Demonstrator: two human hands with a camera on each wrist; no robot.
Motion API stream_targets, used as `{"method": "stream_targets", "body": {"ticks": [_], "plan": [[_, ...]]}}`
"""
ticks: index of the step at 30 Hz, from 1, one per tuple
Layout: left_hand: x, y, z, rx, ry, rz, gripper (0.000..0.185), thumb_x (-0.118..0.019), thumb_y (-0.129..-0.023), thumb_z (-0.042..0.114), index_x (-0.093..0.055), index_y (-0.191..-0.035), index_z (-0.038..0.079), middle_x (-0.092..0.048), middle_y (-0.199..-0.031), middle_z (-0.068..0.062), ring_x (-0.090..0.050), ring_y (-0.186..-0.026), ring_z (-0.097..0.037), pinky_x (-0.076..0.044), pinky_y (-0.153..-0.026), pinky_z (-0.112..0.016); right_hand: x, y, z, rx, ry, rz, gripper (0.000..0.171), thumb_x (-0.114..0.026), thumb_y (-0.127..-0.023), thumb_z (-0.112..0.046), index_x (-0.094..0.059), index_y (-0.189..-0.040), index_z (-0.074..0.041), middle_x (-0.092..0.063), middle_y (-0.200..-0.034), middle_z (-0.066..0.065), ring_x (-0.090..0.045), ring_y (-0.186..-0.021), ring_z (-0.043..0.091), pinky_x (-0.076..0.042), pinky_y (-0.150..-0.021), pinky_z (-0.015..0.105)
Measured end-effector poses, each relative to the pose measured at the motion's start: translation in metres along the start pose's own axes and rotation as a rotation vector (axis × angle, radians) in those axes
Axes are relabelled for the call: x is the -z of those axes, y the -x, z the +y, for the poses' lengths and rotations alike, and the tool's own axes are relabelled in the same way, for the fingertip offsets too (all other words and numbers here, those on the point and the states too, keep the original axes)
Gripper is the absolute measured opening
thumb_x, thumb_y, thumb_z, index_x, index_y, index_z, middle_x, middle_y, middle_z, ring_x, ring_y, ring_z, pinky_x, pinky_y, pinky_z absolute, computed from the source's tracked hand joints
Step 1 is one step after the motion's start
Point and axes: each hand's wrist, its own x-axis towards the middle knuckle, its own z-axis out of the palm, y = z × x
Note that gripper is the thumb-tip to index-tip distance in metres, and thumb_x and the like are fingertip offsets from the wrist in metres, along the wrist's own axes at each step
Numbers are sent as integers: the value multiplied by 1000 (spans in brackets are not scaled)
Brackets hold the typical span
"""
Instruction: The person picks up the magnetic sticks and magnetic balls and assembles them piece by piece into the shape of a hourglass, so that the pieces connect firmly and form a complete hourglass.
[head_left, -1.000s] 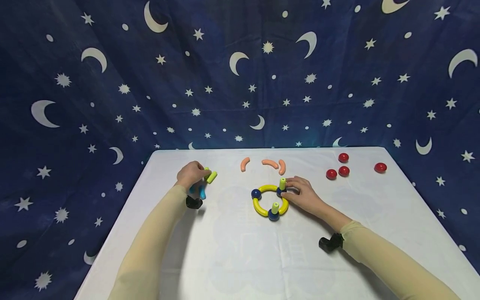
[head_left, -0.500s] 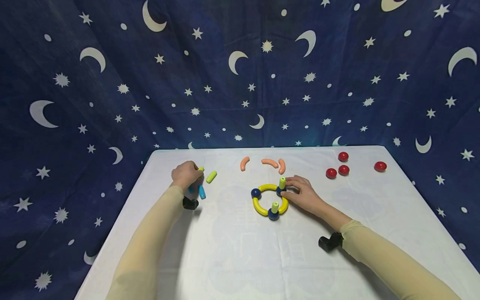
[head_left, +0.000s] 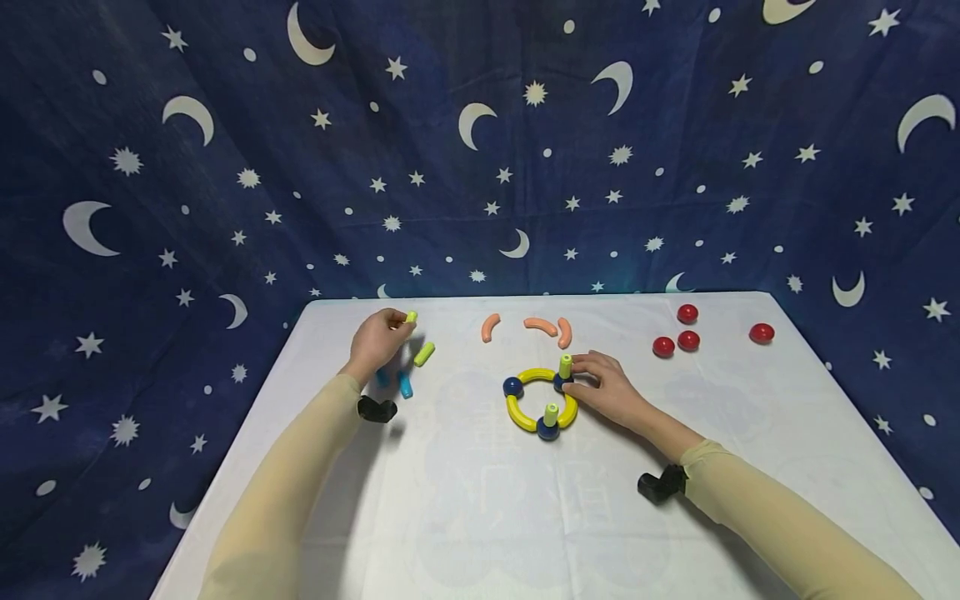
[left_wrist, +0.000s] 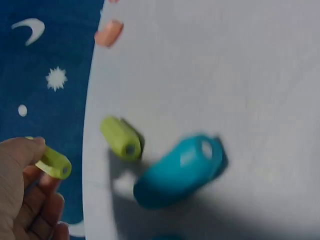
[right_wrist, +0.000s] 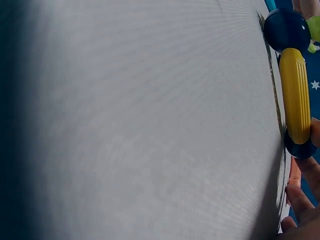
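While the right hand [head_left: 611,390] braces the yellow ring [head_left: 540,402] by pinching its blue ball [head_left: 559,382], the left hand [head_left: 378,340], pinching 1 green peg [head_left: 411,317] lifted off the table [head_left: 480,517], should carry it upright.

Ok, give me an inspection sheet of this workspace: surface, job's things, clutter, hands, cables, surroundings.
Surface: white table, bare in front.
Job's things: yellow ring with blue balls and two upright green pegs; one green peg in the left hand's grip; loose green peg and teal pegs lie beside that hand.
Clutter: three orange curves; four red domes.
Hands: left hand pinches a peg; right hand touches the ring.
Cables: nothing seen.
Surroundings: blue moon-and-star cloth.
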Motion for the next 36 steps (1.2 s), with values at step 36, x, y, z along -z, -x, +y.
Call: {"method": "stream_targets", "body": {"ticks": [36], "plan": [[-82, 61, 75, -389, 354, -322, 27, -72, -98, 27, -72, -122, 13, -72, -108, 6, -64, -100, -12, -51, -91, -35, 2, 2, -5, -21, -12, -8, 54, -73, -94, -40, -64, -134, -5, -46, -154, 12, -14, -153, 36, -20, -118, 62]]}}
